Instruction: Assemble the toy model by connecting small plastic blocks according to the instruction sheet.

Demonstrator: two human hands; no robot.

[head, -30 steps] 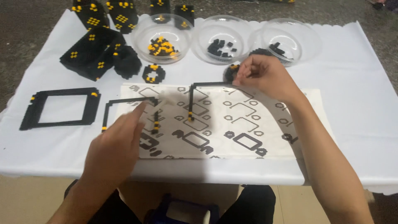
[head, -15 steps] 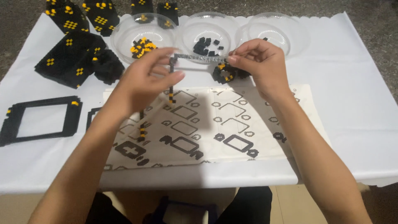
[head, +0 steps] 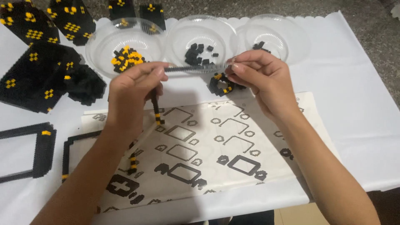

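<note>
Aloft, a thin black brick frame (head: pixel 193 68) spans both hands, left hand (head: pixel 131 93) and right hand (head: pixel 260 77) each pinching a top corner with fingertips closed on it, above a printed instruction sheet (head: pixel 233 137) on a white-covered table (head: pixel 354 104) over a rough grey floor (head: pixel 375 25).

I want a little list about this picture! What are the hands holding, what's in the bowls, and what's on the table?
Left hand: pinches the left end of a thin black brick strip
Right hand: pinches the strip's right end
Strip: held level above the bowls, a black-and-yellow leg hanging at its left end
Left bowl: yellow and black bricks
Middle bowl: black bricks
Right bowl: a few black bricks
Under the hands: instruction sheet on a white cloth
Far left: black frame
</note>
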